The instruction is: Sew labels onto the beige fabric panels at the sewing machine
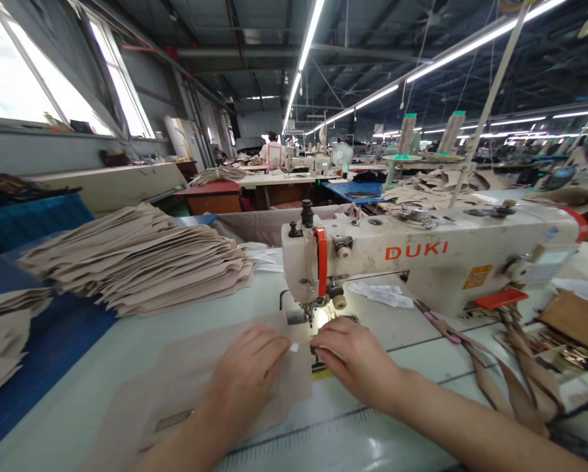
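Observation:
A beige fabric panel [190,354] with a slit-like opening near its front lies on the sewing machine table. My left hand [249,370] rests over this panel with its fingers pressed together, and a small white label [294,347] sticks out at the fingertips. Just right of the panel's edge, my right hand [355,360] is closed in a pinch in front of the presser foot; whatever its fingertips hold is hidden. Above both hands is the head of the white sewing machine [301,262], its lamp lighting the needle area.
A tall stack of beige fabric pieces [146,262] sits at the left. White paper labels [382,294] lie behind the needle area. Pink-handled scissors [441,322] and brown straps [500,373] are on the right, beside a parts tray [564,347]. Another person [273,152] sits farther back.

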The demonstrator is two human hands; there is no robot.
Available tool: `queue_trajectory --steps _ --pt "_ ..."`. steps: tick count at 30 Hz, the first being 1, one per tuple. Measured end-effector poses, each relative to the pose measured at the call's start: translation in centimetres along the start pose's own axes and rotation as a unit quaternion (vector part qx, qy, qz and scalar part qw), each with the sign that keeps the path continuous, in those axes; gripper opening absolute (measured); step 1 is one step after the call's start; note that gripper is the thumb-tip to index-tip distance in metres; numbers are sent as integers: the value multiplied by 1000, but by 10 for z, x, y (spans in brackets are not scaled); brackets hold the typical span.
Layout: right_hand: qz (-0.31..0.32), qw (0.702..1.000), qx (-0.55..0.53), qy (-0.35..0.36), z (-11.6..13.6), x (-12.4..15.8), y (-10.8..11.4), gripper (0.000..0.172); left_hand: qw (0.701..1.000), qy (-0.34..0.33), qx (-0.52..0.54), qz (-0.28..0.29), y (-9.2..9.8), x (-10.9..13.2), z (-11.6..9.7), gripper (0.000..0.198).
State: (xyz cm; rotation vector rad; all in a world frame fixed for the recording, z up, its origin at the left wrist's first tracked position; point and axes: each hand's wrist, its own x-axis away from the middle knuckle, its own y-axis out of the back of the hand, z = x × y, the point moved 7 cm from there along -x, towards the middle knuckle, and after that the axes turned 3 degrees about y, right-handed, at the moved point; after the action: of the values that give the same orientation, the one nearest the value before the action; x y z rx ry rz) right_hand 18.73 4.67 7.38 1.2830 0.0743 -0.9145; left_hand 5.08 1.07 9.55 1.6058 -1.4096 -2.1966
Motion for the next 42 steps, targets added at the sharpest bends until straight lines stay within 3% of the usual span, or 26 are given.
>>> queue_trajectory --steps 5,8,14,23,42 --pt "99 991 -11 87 18 19 -22 17 997 -23 -12 77 -39 16 1 36" --pt "113 989 -10 92 21 26 -28 22 992 -6 11 123 -50 22 5 34" --pt "104 991 3 83 18 27 -30 23 994 -39 2 98 -42 14 1 36" --pt "100 990 19 96 19 30 -28 21 986 -34 -13 160 -62 17 -1 29" --pt "123 987 14 99 21 28 -28 19 987 -79 -50 135 -62 29 0 37"
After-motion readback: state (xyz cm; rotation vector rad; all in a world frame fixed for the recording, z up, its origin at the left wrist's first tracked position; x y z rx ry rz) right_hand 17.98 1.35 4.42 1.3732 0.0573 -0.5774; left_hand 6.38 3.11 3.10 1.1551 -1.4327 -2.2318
